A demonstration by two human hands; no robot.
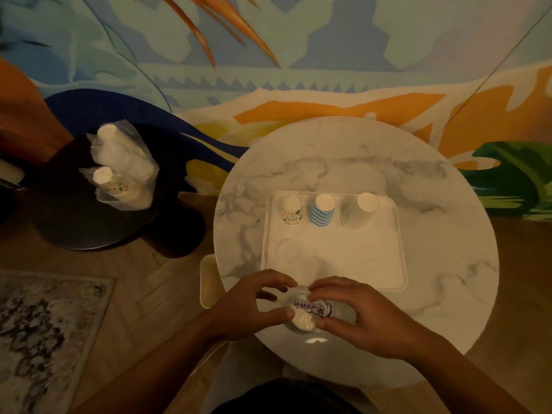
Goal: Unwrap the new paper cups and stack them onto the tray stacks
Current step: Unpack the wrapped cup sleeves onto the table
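Both hands, left hand (251, 306) | right hand (358, 321), pinch wrapped cup sleeve (307, 312) | clear printed film, seemingly unopened

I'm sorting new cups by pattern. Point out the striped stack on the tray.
The middle stack on the tray: blue and white stripes. The left one is dotted, the right plain white.

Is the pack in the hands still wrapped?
Still wrapped: clear film covers the pack of cups, held between left hand and right hand. Whether it is torn, cannot tell.
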